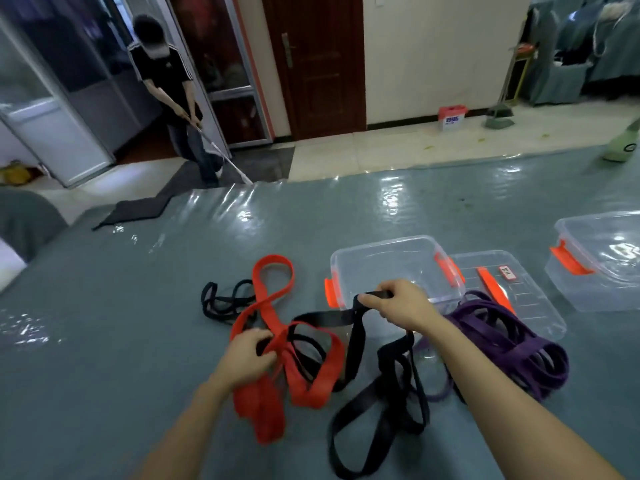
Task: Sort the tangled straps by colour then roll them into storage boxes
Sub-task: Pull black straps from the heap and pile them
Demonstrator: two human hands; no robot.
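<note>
Centrally, right hand (pixel 398 303) pinching flat black strap (pixel 325 317), left hand (pixel 246 358) gripping red strap (pixel 304 393)

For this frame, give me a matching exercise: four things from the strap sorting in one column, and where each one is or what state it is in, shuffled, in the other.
Things
1. red strap
2. wide black strap
3. purple straps
4. nearest clear box

Places and states
A. open, lid off, just beyond the right hand
B. heaped on the table beside the lid
C. gripped by the left hand
D. pinched and lifted by the right hand

Pairs: 1-C, 2-D, 3-B, 4-A
</note>
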